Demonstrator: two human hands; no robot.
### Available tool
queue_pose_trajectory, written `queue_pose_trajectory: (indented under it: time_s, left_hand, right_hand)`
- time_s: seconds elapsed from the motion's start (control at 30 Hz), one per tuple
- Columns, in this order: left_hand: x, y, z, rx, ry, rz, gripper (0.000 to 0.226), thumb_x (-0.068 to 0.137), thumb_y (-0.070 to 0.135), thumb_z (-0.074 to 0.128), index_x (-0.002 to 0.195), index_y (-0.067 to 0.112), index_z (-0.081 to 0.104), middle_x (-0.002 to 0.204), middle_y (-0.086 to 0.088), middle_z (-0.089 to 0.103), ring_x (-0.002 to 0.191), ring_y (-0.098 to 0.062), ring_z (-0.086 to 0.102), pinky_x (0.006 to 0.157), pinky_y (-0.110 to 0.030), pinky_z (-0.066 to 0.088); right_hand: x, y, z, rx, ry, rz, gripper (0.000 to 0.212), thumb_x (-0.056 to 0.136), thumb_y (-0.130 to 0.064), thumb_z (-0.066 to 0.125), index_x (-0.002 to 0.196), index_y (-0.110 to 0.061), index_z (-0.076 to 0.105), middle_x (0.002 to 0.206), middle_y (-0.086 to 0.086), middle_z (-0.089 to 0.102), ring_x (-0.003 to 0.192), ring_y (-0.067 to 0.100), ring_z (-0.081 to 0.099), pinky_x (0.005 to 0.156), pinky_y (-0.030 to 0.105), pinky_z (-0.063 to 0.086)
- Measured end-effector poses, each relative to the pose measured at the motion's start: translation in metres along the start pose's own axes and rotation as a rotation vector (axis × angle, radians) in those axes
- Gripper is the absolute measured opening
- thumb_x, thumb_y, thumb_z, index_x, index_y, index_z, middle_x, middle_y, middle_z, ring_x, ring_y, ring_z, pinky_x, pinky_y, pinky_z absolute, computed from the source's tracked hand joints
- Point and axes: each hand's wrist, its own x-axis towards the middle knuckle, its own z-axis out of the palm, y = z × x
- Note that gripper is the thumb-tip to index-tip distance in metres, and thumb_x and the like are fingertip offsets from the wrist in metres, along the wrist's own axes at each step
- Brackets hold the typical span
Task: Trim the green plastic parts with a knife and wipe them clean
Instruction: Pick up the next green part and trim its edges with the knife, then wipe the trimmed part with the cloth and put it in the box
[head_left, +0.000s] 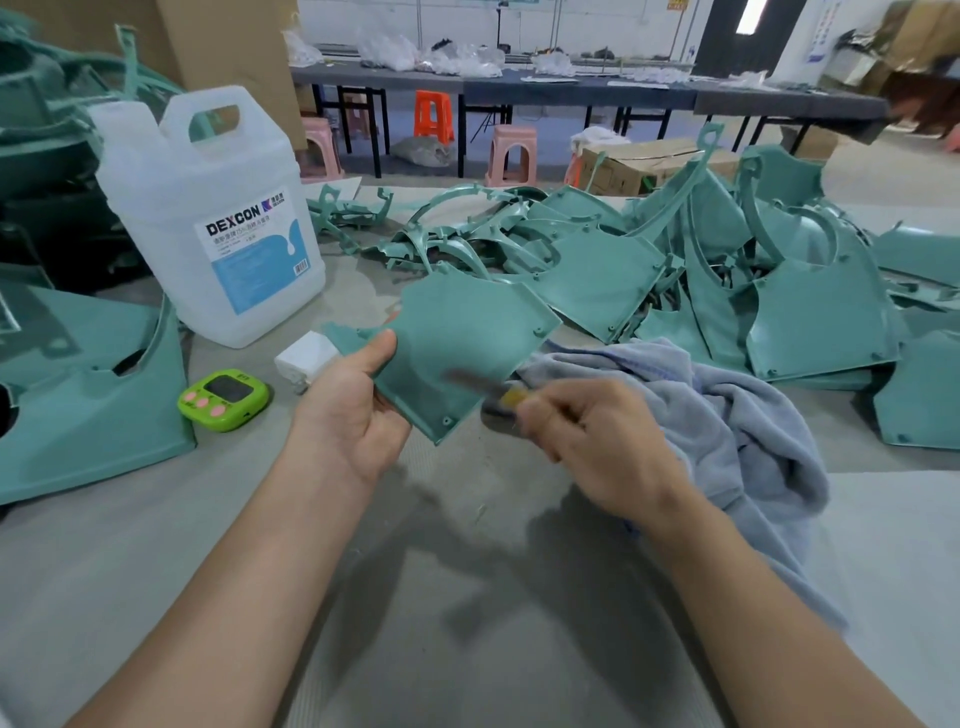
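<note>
My left hand (345, 415) holds a flat green plastic part (462, 338) above the table, thumb pressed on its left edge. My right hand (592, 436) grips a knife (498, 400) with a yellow and dark handle. Its blade is blurred and lies against the lower right edge of the part. A grey-blue cloth (727, 415) is bunched on the table just right of my right hand. A heap of more green parts (779, 291) lies behind and to the right.
A large white DEXCON jug (208, 218) stands at the left, with a green timer (223, 399) and a small white block (306, 358) in front of it. Bigger green shells (88, 405) fill the left edge. Tables and stools stand behind.
</note>
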Motion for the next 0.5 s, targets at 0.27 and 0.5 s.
queue_pose_trajectory:
  time_s: [0.27, 0.5]
  left_hand:
    - [-0.002, 0.010, -0.007, 0.176, -0.072, 0.157, 0.023, 0.103, 0.011, 0.049, 0.110, 0.016, 0.070, 0.101, -0.004, 0.079, 0.084, -0.018, 0.076, 0.063, -0.030, 0.061]
    - [-0.004, 0.024, -0.013, 0.297, -0.143, 0.196, 0.020, 0.096, 0.013, 0.060, 0.099, 0.015, 0.080, 0.105, -0.012, 0.077, 0.088, -0.023, 0.076, 0.066, -0.034, 0.061]
  right_hand:
    - [0.004, 0.011, -0.018, 0.112, 0.209, 0.234, 0.048, 0.102, -0.030, 0.054, 0.060, -0.014, 0.068, 0.049, 0.001, 0.065, 0.045, 0.014, 0.053, 0.056, 0.034, 0.045]
    - [0.004, 0.006, -0.004, -0.007, 0.269, 0.230, 0.057, 0.093, -0.060, 0.044, 0.076, -0.013, 0.071, 0.063, 0.004, 0.069, 0.055, 0.020, 0.062, 0.058, 0.040, 0.051]
